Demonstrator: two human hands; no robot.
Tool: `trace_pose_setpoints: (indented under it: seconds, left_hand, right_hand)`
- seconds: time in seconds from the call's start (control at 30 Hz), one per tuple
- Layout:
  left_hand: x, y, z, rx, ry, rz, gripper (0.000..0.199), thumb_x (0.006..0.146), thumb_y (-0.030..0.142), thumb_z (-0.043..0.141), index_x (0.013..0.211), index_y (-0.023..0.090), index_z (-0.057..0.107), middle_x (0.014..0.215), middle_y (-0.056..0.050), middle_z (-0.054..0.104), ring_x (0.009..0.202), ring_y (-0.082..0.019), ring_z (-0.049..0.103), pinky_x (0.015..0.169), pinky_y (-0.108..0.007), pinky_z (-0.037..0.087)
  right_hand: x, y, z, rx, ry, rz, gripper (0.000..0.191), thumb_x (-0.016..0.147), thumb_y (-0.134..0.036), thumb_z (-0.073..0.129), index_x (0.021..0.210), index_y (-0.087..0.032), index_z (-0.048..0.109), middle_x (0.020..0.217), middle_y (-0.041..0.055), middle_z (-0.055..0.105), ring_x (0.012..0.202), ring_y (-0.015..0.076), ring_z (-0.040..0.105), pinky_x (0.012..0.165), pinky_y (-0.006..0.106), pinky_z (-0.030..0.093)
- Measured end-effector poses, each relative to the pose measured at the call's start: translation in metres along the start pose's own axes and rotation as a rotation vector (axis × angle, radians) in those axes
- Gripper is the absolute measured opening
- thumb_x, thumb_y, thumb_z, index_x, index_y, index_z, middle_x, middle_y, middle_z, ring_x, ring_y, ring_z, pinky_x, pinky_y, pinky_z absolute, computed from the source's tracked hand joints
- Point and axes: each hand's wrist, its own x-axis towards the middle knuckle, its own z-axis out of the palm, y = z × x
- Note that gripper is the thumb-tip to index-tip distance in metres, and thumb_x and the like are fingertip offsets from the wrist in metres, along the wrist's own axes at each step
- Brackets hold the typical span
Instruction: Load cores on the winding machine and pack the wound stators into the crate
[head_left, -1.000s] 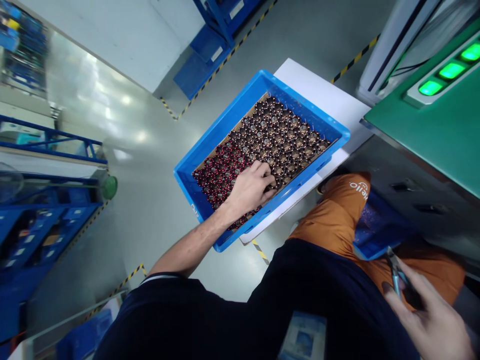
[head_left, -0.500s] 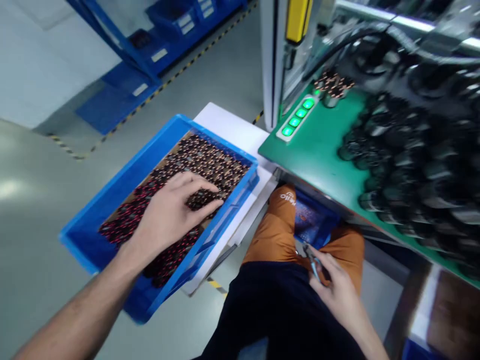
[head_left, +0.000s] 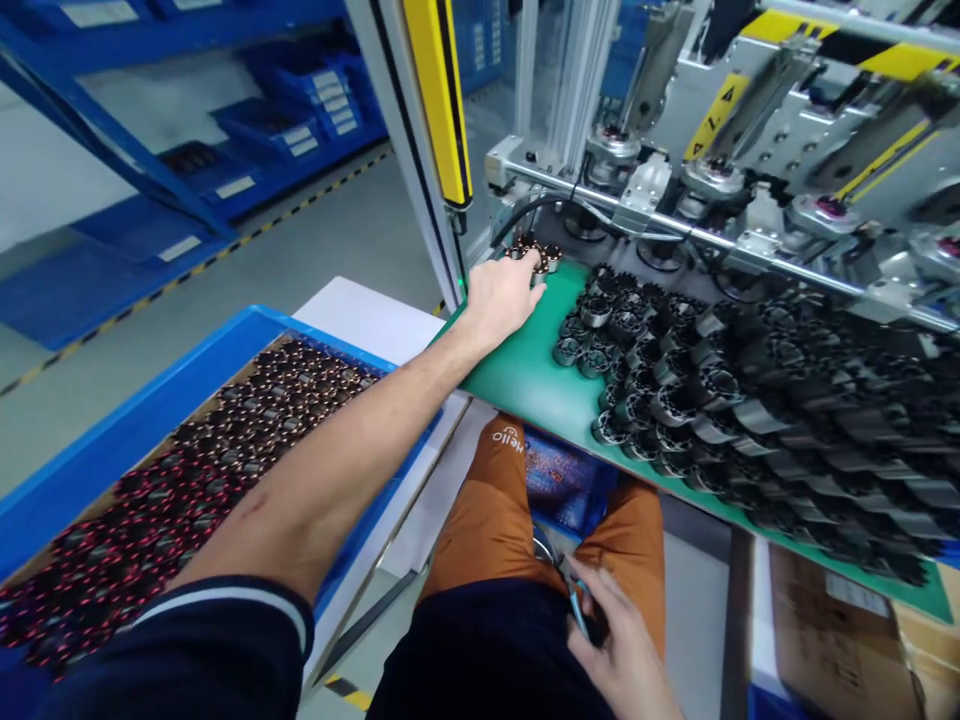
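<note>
My left hand (head_left: 504, 298) reaches over the far left corner of the green mat (head_left: 525, 385), its fingers at a small group of copper-wound parts (head_left: 551, 258). Its index finger rests on them and the thumb is apart; whether a part is gripped is hard to tell. Low in front of my lap, my right hand (head_left: 611, 630) is closed round a pair of pliers (head_left: 571, 585) with light blue handles. A blue crate (head_left: 202, 385) at the left holds rows of wound parts, some copper, some red. Black ring-shaped cores (head_left: 675, 385) stand crowded on the mat's right side.
Behind the mat is a machine with a metal rail (head_left: 652, 215) and clamps. A yellow-marked post (head_left: 442, 110) rises at its left. Blue shelves (head_left: 195, 190) hold bins at the back left. A cardboard box (head_left: 840, 630) sits lower right, and a blue bin (head_left: 566, 480) lies beneath the mat.
My left hand has moved from the blue crate to the copper-wound parts on the green mat. The view has shifted to the right and up. My right hand still holds the pliers.
</note>
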Motion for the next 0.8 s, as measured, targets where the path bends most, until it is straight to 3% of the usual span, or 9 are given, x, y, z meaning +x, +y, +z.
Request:
trace_pose_setpoints:
  seconds: [0.13, 0.23, 0.33, 0.43, 0.53, 0.63, 0.73, 0.8]
  left_hand:
    - [0.005, 0.004, -0.006, 0.003, -0.028, -0.017, 0.028, 0.117, 0.038, 0.076, 0.135, 0.023, 0.092, 0.121, -0.016, 0.088, 0.114, -0.039, 0.079, 0.108, -0.056, 0.057]
    - [-0.024, -0.003, -0.025, -0.054, -0.016, 0.115, 0.017, 0.114, 0.039, 0.085, 0.122, 0.027, 0.094, 0.124, -0.012, 0.086, 0.121, -0.037, 0.080, 0.105, -0.051, 0.059]
    - [-0.093, -0.024, -0.062, -0.142, 0.053, 0.385, 0.015, 0.114, 0.043, 0.086, 0.115, 0.028, 0.091, 0.144, -0.012, 0.082, 0.129, -0.034, 0.080, 0.102, -0.046, 0.062]
    - [-0.184, -0.063, -0.108, -0.206, 0.009, 0.426, 0.014, 0.123, 0.042, 0.077, 0.122, 0.029, 0.083, 0.145, -0.005, 0.085, 0.122, -0.026, 0.085, 0.106, -0.040, 0.067]
    - [-0.272, -0.110, -0.147, -0.112, -0.049, 0.225, 0.019, 0.126, 0.048, 0.074, 0.126, 0.029, 0.077, 0.148, -0.005, 0.085, 0.131, -0.027, 0.086, 0.113, -0.040, 0.068]
    - [-0.344, -0.150, -0.171, -0.001, -0.072, 0.058, 0.027, 0.126, 0.054, 0.072, 0.122, 0.028, 0.076, 0.148, -0.006, 0.086, 0.132, -0.029, 0.087, 0.114, -0.043, 0.069]
    - [-0.395, -0.172, -0.179, -0.003, -0.114, -0.046, 0.026, 0.128, 0.049, 0.069, 0.127, 0.026, 0.079, 0.149, -0.007, 0.087, 0.135, -0.027, 0.088, 0.119, -0.043, 0.070]
    - [-0.417, -0.180, -0.176, -0.036, -0.141, -0.088, 0.027, 0.129, 0.047, 0.067, 0.131, 0.024, 0.081, 0.151, -0.008, 0.087, 0.135, -0.026, 0.088, 0.119, -0.041, 0.070]
  right_hand:
    - [-0.011, 0.026, 0.003, 0.025, -0.017, 0.025, 0.068, 0.100, -0.028, 0.070, 0.166, -0.031, 0.084, 0.094, 0.0038, 0.069, 0.084, 0.0247, 0.078, 0.070, 0.031, 0.066]
    - [-0.009, 0.024, -0.004, -0.004, -0.042, 0.019, 0.068, 0.102, -0.028, 0.066, 0.168, -0.028, 0.083, 0.095, 0.0034, 0.067, 0.085, 0.0227, 0.077, 0.077, 0.031, 0.068]
    - [0.001, 0.011, -0.017, -0.028, -0.073, 0.021, 0.066, 0.104, -0.028, 0.065, 0.167, -0.024, 0.083, 0.095, 0.0031, 0.067, 0.084, 0.0209, 0.077, 0.080, 0.030, 0.069]
    - [0.015, 0.000, -0.030, -0.041, -0.108, 0.014, 0.062, 0.106, -0.031, 0.066, 0.164, -0.022, 0.084, 0.094, 0.0026, 0.069, 0.080, 0.0190, 0.077, 0.077, 0.028, 0.068]
    - [0.025, 0.001, -0.037, -0.052, -0.151, -0.033, 0.058, 0.109, -0.037, 0.066, 0.162, -0.023, 0.085, 0.095, 0.0025, 0.073, 0.082, 0.0183, 0.080, 0.079, 0.027, 0.069]
    - [0.031, 0.011, -0.039, -0.093, -0.203, -0.096, 0.054, 0.113, -0.044, 0.066, 0.160, -0.025, 0.085, 0.107, 0.0062, 0.083, 0.087, 0.0188, 0.084, 0.079, 0.026, 0.070]
    - [0.038, 0.023, -0.037, -0.145, -0.233, -0.184, 0.054, 0.114, -0.051, 0.068, 0.160, -0.027, 0.084, 0.123, 0.0090, 0.088, 0.095, 0.0204, 0.089, 0.082, 0.026, 0.072]
    - [0.045, 0.027, -0.037, -0.177, -0.246, -0.224, 0.055, 0.113, -0.055, 0.070, 0.157, -0.025, 0.086, 0.122, 0.0095, 0.090, 0.092, 0.0218, 0.090, 0.083, 0.028, 0.074]
